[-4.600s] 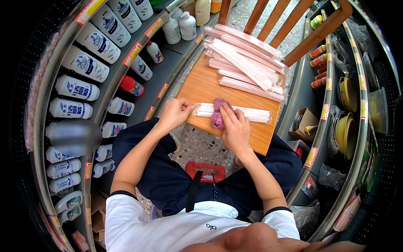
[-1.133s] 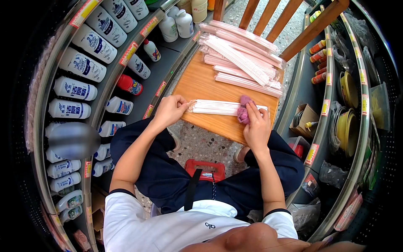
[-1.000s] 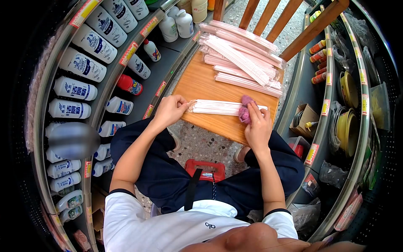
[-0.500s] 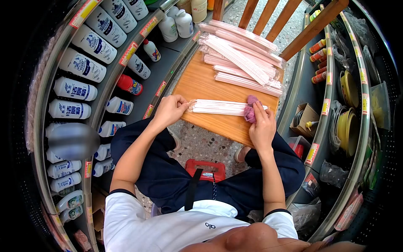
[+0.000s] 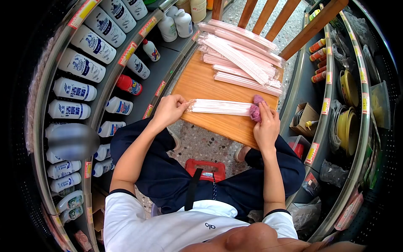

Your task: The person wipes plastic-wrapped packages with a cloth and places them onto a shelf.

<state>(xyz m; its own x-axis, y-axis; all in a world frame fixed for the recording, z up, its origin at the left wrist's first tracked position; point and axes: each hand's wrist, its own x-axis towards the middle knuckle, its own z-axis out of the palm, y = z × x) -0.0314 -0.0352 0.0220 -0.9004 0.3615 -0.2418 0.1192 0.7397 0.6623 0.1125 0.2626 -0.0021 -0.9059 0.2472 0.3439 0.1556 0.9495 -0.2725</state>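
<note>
A clear-wrapped pack of thin white-and-pink striped sticks that look like drinking straws (image 5: 220, 106) lies across the near part of the wooden chair seat (image 5: 197, 84). My left hand (image 5: 173, 108) pinches the crumpled plastic at its left end. At the right end, my right hand (image 5: 267, 123) is closed on a crumpled purple cloth (image 5: 255, 110), which rests on the wrapper. The pack's far right tip is hidden under the cloth and fingers. Beyond it, several similar packs (image 5: 241, 56) lie in a loose, overlapping pile toward the chair's back.
Shelves of white bottles (image 5: 82, 65) curve along my left, with a red bottle (image 5: 129, 84) among them. On the right, another shelf holds yellow rolls (image 5: 347, 130) and orange-red cans (image 5: 317, 55). Wooden chair slats (image 5: 273, 23) rise behind the pile. A red plastic object (image 5: 205, 169) is between my legs.
My right hand and the purple cloth have slid a little to the right along the pack, toward its right end. My left hand keeps its pinch in the same place.
</note>
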